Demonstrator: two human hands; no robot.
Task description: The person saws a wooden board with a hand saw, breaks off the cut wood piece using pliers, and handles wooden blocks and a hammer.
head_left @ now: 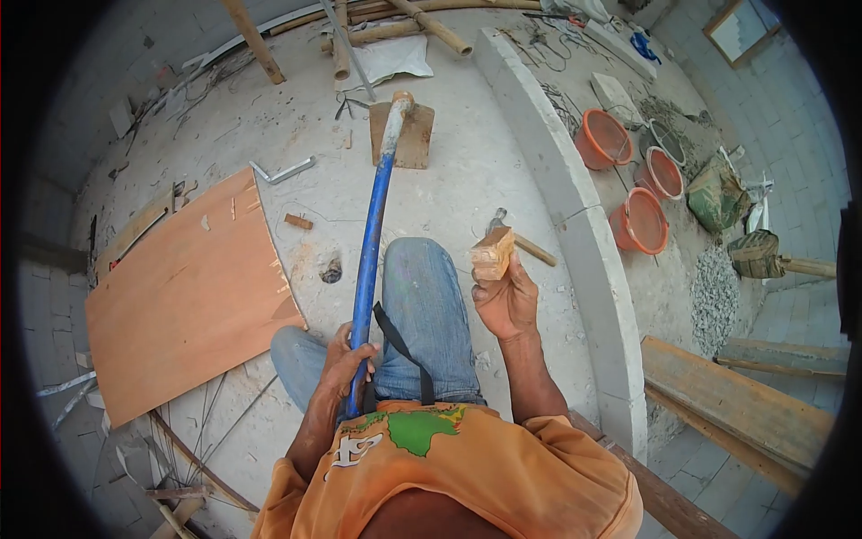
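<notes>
My left hand (344,361) is wrapped round the blue handle of a hoe (371,247), near its end by my lap. The handle runs away from me over the floor to a square, rusty-looking blade (416,139). In my right hand (508,301) is a small wood block (493,254) with rough, split faces, pinched between thumb and fingers above my knee. Just beyond that block lies a hammer (535,250) on the concrete, its head partly hidden. A small wood scrap (298,221) rests on the floor left of the handle.
A plywood sheet (189,296) with a splintered edge lies at left, with a bent metal bar (284,171) near its corner. A low block wall (575,207) runs along my right. Past it stand orange buckets (639,222), a gravel heap (715,301) and planks (732,404).
</notes>
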